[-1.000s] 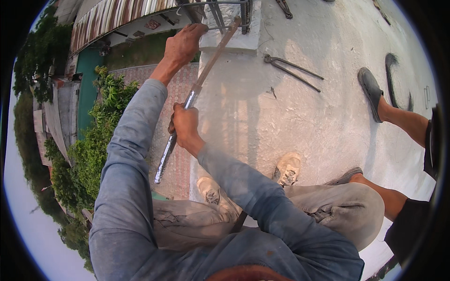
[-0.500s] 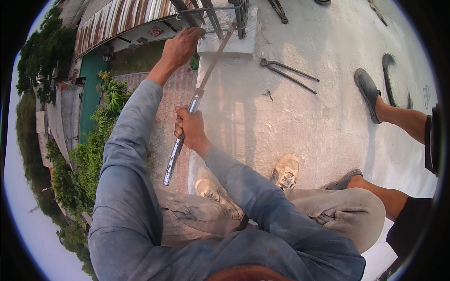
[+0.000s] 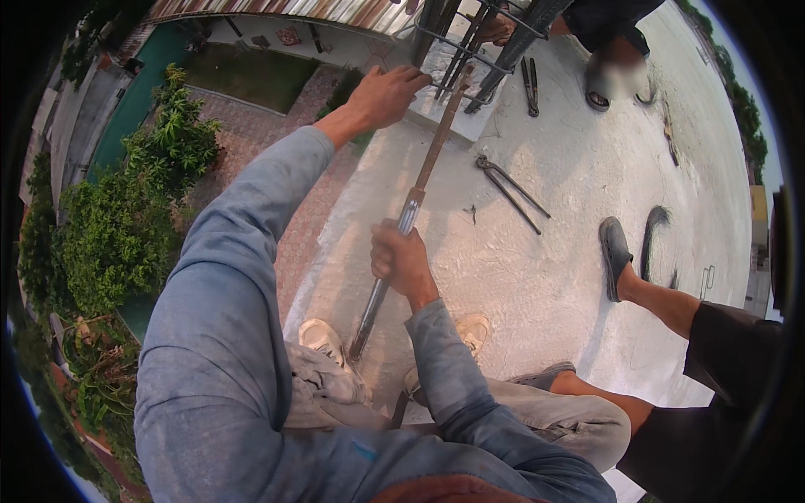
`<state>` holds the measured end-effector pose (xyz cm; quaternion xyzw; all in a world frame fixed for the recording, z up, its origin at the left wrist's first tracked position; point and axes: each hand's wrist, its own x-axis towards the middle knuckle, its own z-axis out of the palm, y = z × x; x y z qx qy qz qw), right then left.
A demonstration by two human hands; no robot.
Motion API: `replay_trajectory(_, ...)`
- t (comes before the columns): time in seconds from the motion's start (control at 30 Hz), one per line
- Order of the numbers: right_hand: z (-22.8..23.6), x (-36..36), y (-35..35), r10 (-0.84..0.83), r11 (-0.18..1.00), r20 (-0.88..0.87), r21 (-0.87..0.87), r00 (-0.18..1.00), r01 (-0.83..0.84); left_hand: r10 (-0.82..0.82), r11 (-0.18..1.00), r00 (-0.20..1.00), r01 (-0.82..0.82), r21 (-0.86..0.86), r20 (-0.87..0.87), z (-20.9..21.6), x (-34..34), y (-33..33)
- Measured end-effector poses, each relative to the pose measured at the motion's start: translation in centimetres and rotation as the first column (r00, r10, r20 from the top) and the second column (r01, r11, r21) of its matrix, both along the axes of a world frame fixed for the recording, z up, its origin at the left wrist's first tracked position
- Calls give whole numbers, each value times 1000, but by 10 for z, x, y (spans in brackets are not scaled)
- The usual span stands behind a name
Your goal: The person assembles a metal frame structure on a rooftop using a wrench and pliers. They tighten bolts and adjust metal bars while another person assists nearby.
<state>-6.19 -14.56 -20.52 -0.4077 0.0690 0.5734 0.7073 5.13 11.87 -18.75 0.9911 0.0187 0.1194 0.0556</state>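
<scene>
Right hand (image 3: 404, 258) closed tight round the silver handle of the bar (image 3: 431, 159); far tip hard to make out among upright rods (image 3: 524, 48), themselves cut off above. Left hand (image 3: 384, 96) beside a wire hoop (image 3: 442, 87); grip unclear. Newly visible since earlier: another person's hand (image 3: 501, 30), partly hidden.

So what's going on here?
The person's right grip is closed around a silver-handled metal bar, its rusty end at a rebar cage. The left grip is at the cage's left side; contact is unclear. A co-worker's grip is at its far side. Pincers lie on the pale floor.
</scene>
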Motion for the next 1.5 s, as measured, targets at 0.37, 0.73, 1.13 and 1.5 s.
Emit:
replay_trajectory(0.37,39,27,-48,236,963,125,-164,964,-215,45,979,980,-4,-201,196,-15,-1,0)
replay_trajectory(0.73,32,-59,93,-9,1000,133,-21,991,11,209,-191,948,-200,-961,-238,62,-140,-52)
replay_trajectory(1.13,19,120,115,-70,901,996,83,-46,426,178,812,967,-250,-528,-185,61,-144,87)
replay_trajectory(1.5,-16,198,123,429,853,735,-138,-526,503,-37,997,970,20,-71,-240,65,-78,157)
